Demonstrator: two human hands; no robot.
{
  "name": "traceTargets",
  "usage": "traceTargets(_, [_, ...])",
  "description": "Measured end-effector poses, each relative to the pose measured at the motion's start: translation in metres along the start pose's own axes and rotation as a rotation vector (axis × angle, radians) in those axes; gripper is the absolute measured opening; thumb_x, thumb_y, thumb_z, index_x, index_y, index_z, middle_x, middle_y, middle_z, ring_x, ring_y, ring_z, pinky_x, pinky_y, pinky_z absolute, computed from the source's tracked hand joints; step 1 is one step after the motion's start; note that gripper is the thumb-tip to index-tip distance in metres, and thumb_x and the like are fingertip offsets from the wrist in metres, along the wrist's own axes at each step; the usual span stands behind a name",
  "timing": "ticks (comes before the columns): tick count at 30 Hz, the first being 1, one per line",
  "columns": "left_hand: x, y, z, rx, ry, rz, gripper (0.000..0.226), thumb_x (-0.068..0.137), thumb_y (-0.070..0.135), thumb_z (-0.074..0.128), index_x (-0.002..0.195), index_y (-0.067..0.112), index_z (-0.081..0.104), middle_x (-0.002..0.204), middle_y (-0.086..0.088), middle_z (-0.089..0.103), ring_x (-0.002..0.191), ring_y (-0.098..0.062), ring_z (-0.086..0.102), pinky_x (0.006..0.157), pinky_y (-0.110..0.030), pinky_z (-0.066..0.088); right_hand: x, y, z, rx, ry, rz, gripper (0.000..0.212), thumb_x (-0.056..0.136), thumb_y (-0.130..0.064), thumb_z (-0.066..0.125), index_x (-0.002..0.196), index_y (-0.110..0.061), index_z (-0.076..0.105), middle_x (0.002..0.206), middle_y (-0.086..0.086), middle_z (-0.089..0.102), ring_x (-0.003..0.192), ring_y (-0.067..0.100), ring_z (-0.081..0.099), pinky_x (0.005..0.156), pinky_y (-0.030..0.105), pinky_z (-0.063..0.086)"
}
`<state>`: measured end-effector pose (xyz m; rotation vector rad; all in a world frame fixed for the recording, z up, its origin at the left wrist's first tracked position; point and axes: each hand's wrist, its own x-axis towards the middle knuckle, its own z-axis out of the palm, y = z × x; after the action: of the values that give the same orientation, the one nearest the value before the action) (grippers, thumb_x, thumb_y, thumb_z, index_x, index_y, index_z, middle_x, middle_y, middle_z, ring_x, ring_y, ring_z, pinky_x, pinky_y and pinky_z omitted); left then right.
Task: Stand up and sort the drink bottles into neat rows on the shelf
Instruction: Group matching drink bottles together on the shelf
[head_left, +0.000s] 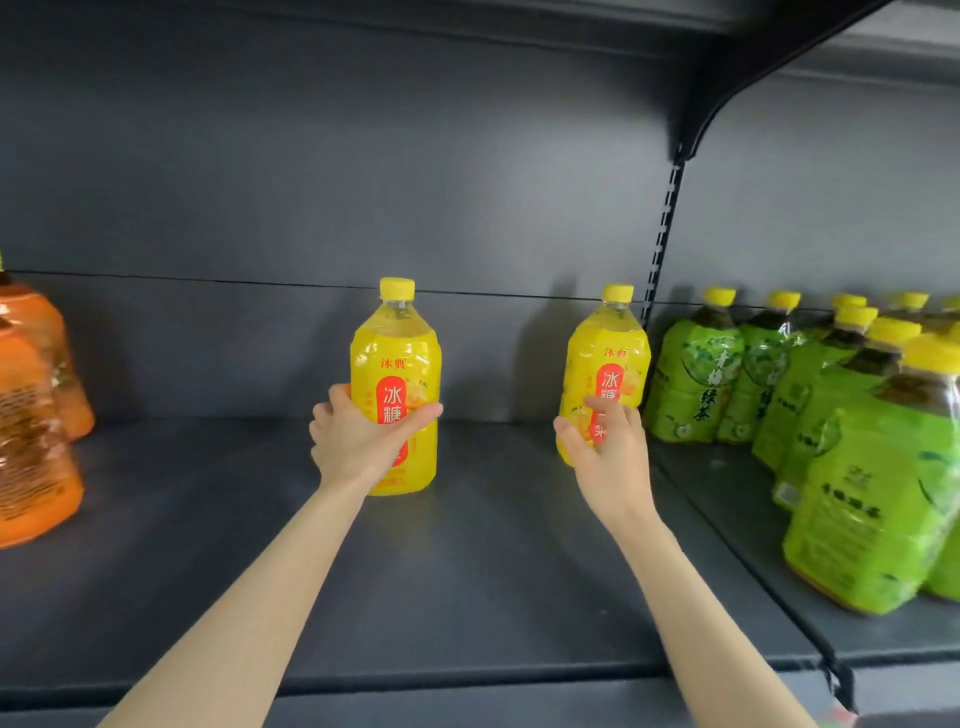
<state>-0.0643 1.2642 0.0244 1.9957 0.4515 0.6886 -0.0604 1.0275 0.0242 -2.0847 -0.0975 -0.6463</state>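
Two yellow drink bottles with yellow caps and red labels stand upright on the dark grey shelf (467, 571). My left hand (358, 441) grips the left yellow bottle (397, 353) around its lower middle. My right hand (605, 447) holds the right yellow bottle (608, 358) near its lower half, fingers curled round its front. The right bottle stands close to the shelf's upright post, further back than the left one.
Orange bottles (31, 426) stand at the left edge. Several green tea bottles (872, 467) in rows fill the neighbouring shelf bay on the right. A slotted upright (662, 244) and bracket divide the bays. Another shelf runs overhead.
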Motion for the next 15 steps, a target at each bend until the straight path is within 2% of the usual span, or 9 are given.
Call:
traceTargets(2, [-0.001,0.007,0.019,-0.098,-0.047,0.026,0.1,0.05,0.065,0.082,0.125,0.018,0.036,0.123,-0.006,0.046,0.118,-0.028,0.047,0.094,-0.047,0.044,0.015,0.003,0.0,-0.074,0.076,-0.036,0.06,0.088,-0.033,0.068,0.136,-0.007,0.044,0.141,0.014,0.036,0.128,0.033,0.033,0.099,0.034,0.03])
traceTargets(3, [-0.001,0.01,0.028,-0.174,-0.069,0.037,0.094,0.05,0.061,0.084,0.12,0.021,0.035,0.116,-0.001,0.05,0.11,-0.024,0.052,0.085,-0.04,0.048,0.023,0.005,0.0,-0.079,0.118,-0.04,0.067,0.086,-0.033,0.071,0.138,-0.005,0.041,0.144,0.015,0.032,0.129,0.034,0.029,0.101,0.036,0.029])
traceTargets(5, [-0.003,0.014,0.042,-0.287,-0.094,0.057,0.083,0.054,0.052,0.086,0.112,0.026,0.032,0.099,0.011,0.053,0.09,-0.012,0.057,0.066,-0.024,0.044,0.037,0.012,0.0,-0.025,0.173,-0.01,0.081,0.082,-0.033,0.076,0.143,-0.002,0.032,0.147,0.018,0.026,0.133,0.036,0.026,0.107,0.041,0.025])
traceTargets(6, [-0.003,0.015,0.047,-0.317,-0.095,0.066,0.081,0.055,0.051,0.085,0.112,0.028,0.031,0.094,0.015,0.051,0.084,-0.005,0.055,0.062,-0.02,0.04,0.043,0.017,0.0,0.033,0.177,0.017,0.089,0.08,-0.034,0.077,0.146,-0.002,0.026,0.15,0.018,0.024,0.136,0.035,0.025,0.11,0.043,0.024])
traceTargets(8, [-0.005,0.015,0.055,-0.369,-0.09,0.08,0.083,0.053,0.054,0.082,0.113,0.029,0.031,0.093,0.02,0.05,0.082,0.003,0.052,0.061,-0.017,0.039,0.053,0.026,0.003,0.204,0.142,0.094,0.102,0.079,-0.037,0.077,0.152,-0.006,0.012,0.155,0.015,0.021,0.142,0.03,0.023,0.116,0.043,0.023])
traceTargets(10, [-0.006,0.014,0.058,-0.389,-0.083,0.091,0.086,0.048,0.06,0.076,0.115,0.03,0.032,0.095,0.023,0.05,0.083,0.004,0.052,0.062,-0.016,0.04,0.058,0.036,0.007,0.365,0.075,0.189,0.106,0.08,-0.04,0.075,0.154,-0.013,0.005,0.155,0.009,0.028,0.14,0.026,0.032,0.116,0.044,0.029])
traceTargets(12, [-0.004,0.012,0.058,-0.384,-0.091,0.105,0.086,0.047,0.062,0.074,0.115,0.031,0.032,0.096,0.024,0.051,0.085,0.004,0.053,0.063,-0.016,0.04,0.062,0.042,0.008,0.384,0.033,0.244,0.1,0.08,-0.044,0.074,0.154,-0.016,0.013,0.147,0.006,0.041,0.132,0.026,0.045,0.11,0.045,0.038])
traceTargets(15, [0.001,0.011,0.057,-0.366,-0.111,0.116,0.085,0.047,0.062,0.074,0.115,0.03,0.034,0.096,0.023,0.052,0.085,0.004,0.053,0.062,-0.016,0.04,0.065,0.046,0.005,0.258,0.015,0.263,0.093,0.071,-0.053,0.078,0.145,-0.018,0.034,0.133,0.004,0.051,0.122,0.026,0.052,0.104,0.049,0.044])
